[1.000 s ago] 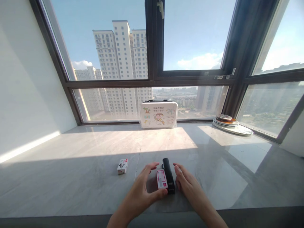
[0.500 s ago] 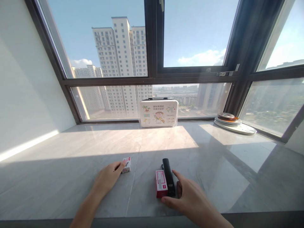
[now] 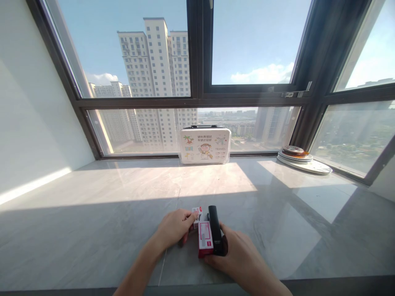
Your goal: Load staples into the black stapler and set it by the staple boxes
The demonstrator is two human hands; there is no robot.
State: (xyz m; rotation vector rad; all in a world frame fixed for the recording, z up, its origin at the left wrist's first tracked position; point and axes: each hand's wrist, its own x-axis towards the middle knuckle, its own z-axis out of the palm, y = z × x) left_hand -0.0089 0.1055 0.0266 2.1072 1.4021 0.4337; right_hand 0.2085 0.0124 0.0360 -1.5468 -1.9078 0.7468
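My left hand (image 3: 174, 228) holds a small white box with red print (image 3: 197, 216) between thumb and fingers. This box sits just behind a red-and-white box (image 3: 205, 237), near its left side. Alongside the larger box, on its right, lies a black stapler (image 3: 215, 230), pointing away from me. My right hand (image 3: 239, 248) is closed about the stapler from the right, its index finger along the side and its thumb at the near end, by the base of the red-and-white box. The fingers under that hand are partly hidden.
A white case with cartoon prints (image 3: 205, 147) stands against the window at the back of the grey marble-look sill (image 3: 92, 230). At the right rear lies a stack of plates or lids (image 3: 304, 162). A white wall (image 3: 31, 123) bounds the left side.
My left hand has slid the small white box rightward until it is near the red-and-white box and the stapler. My right hand has closed in on the stapler.
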